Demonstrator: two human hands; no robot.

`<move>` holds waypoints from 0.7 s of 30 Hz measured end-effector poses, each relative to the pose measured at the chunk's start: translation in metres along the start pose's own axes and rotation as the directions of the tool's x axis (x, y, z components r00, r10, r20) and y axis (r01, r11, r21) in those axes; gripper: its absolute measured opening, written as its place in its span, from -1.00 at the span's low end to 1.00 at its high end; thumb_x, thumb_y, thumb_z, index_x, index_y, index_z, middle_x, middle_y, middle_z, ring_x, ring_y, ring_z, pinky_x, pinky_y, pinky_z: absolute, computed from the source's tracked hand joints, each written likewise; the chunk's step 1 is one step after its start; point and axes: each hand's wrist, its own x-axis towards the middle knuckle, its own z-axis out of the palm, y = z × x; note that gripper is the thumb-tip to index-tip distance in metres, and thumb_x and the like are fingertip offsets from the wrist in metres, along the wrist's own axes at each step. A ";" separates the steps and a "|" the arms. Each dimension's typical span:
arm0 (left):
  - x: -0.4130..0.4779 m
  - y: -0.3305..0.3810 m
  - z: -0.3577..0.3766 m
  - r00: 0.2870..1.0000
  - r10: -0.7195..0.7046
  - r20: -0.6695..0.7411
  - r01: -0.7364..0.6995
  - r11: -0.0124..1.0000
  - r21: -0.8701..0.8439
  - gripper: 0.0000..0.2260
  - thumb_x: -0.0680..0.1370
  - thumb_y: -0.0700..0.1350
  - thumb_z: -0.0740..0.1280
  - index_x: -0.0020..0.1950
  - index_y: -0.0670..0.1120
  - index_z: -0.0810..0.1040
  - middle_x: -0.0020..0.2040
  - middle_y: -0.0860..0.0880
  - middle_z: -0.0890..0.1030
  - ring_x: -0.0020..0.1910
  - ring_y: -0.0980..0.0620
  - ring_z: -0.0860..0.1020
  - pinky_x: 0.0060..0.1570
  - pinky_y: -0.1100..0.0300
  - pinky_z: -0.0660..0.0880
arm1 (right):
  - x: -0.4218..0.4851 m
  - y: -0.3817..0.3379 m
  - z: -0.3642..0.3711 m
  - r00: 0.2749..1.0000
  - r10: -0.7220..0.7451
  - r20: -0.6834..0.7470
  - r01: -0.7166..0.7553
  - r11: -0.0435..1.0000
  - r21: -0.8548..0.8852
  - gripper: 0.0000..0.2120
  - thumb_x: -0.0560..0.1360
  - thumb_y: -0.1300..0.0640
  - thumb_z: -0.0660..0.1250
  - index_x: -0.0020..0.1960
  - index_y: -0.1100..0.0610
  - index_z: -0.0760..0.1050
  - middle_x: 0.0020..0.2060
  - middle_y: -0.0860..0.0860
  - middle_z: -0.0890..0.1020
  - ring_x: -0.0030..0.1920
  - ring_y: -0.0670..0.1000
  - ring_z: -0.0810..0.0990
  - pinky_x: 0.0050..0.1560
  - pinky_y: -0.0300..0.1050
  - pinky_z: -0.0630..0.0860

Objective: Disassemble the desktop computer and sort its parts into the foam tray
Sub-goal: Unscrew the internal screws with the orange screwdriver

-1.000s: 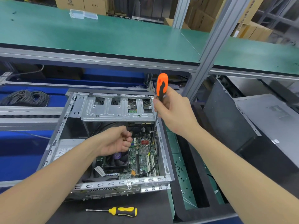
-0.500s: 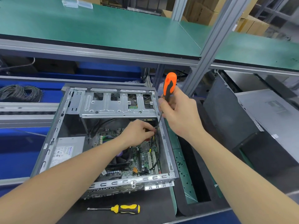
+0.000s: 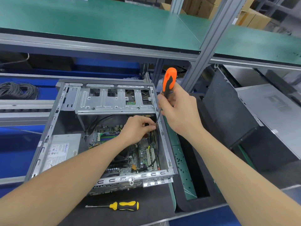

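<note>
- Desktop computer [image 3: 47,136] lies open, foam tray [image 3: 202,204] just right of it.
- Right hand [image 3: 180,111]: fingers curled round orange screwdriver [image 3: 169,80], shaft angled into the case.
- Left hand [image 3: 136,129] inside the case, fingertips bunched at the shaft's end; whether they pinch it, cannot tell.
- Power supply label [image 3: 58,152]: print too blurred to read.

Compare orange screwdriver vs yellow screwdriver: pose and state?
The orange screwdriver stands nearly upright, gripped by the right hand, its shaft angled down into the computer case; the yellow screwdriver lies flat, unheld, on the black mat before the case. Both have black-accented handles.
</note>
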 end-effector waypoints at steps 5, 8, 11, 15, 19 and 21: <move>0.001 -0.002 0.003 1.000 0.020 -0.018 -0.020 1.000 -0.007 -0.95 0.58 0.02 0.46 -0.05 0.15 0.73 -0.49 0.11 0.37 -0.50 0.16 0.32 -0.44 0.30 0.24 | -0.001 0.000 0.000 1.000 -0.025 -0.005 0.024 0.999 -0.020 -0.88 0.64 0.02 0.30 0.01 0.07 0.45 -0.28 0.01 0.67 -0.23 0.07 0.66 -0.11 0.15 0.65; 0.002 -0.003 0.004 0.999 0.022 -0.024 -0.022 1.000 -0.008 -0.95 0.58 0.02 0.46 -0.05 0.14 0.73 -0.49 0.12 0.38 -0.49 0.16 0.34 -0.43 0.30 0.26 | -0.001 0.000 -0.001 1.000 -0.024 -0.006 0.024 0.999 -0.021 -0.87 0.64 0.01 0.30 0.02 0.07 0.45 -0.27 0.02 0.67 -0.21 0.06 0.67 -0.10 0.15 0.65; 0.002 -0.004 0.004 0.999 0.021 -0.030 -0.021 1.000 -0.004 -0.95 0.58 0.02 0.46 -0.05 0.14 0.72 -0.50 0.12 0.37 -0.50 0.16 0.35 -0.43 0.31 0.27 | -0.001 0.000 -0.001 1.000 -0.021 0.001 0.021 1.000 -0.011 -0.87 0.64 0.02 0.30 0.03 0.07 0.46 -0.26 0.02 0.67 -0.20 0.08 0.67 -0.09 0.16 0.65; 0.002 -0.005 0.005 0.999 0.023 -0.035 -0.024 1.000 -0.009 -0.95 0.58 0.02 0.46 -0.03 0.12 0.73 -0.50 0.13 0.35 -0.50 0.16 0.34 -0.43 0.31 0.26 | -0.002 -0.001 -0.001 0.999 -0.038 0.004 0.038 0.999 -0.031 -0.88 0.65 0.02 0.30 0.03 0.07 0.45 -0.26 0.00 0.67 -0.23 0.02 0.66 -0.09 0.12 0.63; 0.002 -0.007 0.006 0.999 0.018 -0.032 -0.018 1.000 -0.003 -0.95 0.58 0.03 0.45 -0.05 0.15 0.72 -0.49 0.13 0.37 -0.49 0.17 0.34 -0.44 0.31 0.25 | -0.003 0.000 0.000 0.998 -0.055 -0.003 0.055 0.997 -0.058 -0.88 0.65 0.01 0.30 0.02 0.06 0.45 -0.28 -0.02 0.66 -0.25 -0.03 0.64 -0.12 0.01 0.59; 0.003 -0.007 0.006 0.999 0.020 -0.029 -0.020 1.000 -0.005 -0.94 0.58 0.04 0.45 -0.06 0.18 0.71 -0.52 0.14 0.37 -0.49 0.16 0.34 -0.44 0.31 0.25 | -0.002 0.001 0.000 0.998 -0.066 -0.020 0.064 0.994 -0.084 -0.87 0.64 0.00 0.32 0.01 0.05 0.45 -0.33 -0.06 0.63 -0.28 -0.06 0.60 -0.22 -0.15 0.51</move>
